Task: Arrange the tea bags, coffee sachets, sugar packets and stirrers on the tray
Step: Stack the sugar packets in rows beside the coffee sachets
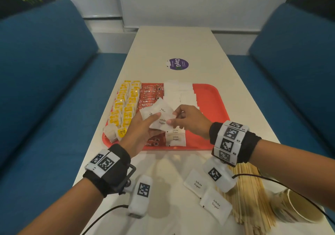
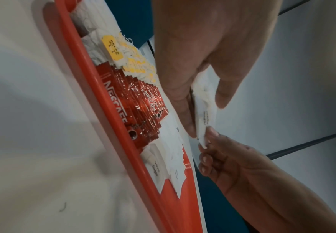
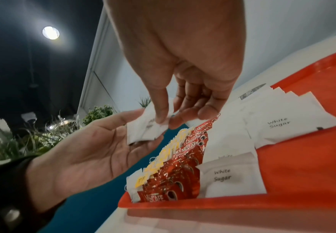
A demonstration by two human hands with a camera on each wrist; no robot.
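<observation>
While both hands hover over the red tray [image 1: 213, 97], the left hand [image 1: 139, 131] holds a small fan of white sugar packets [image 1: 159, 114], thumb on top and fingers underneath. The right hand [image 1: 190, 120] pinches the near edge of one of those packets between thumb and forefinger, its other fingers loosely curled; the right wrist view shows that pinch above the left palm [image 3: 87, 149].

On the tray, yellow-tagged tea bags [image 1: 125, 106] fill two rows along the left side. Just beside them lies a column of red Nescafe sachets [image 1: 150, 93], and to the right of those, overlapping sugar packets [image 1: 179, 93] run from the far edge toward the near edge, where two labelled "White Sugar" [image 1: 175, 137] lie flat. The right part of the tray is bare red plastic.

Two loose sugar packets [image 1: 206, 193] rest on the white table [image 1: 172, 44] in front of the tray, touching a pile of wooden stirrers [image 1: 250, 195]. A paper cup [image 1: 299, 207] lies on its side next to the stirrers. A purple round sticker [image 1: 177, 64] sits on the table beyond the tray.
</observation>
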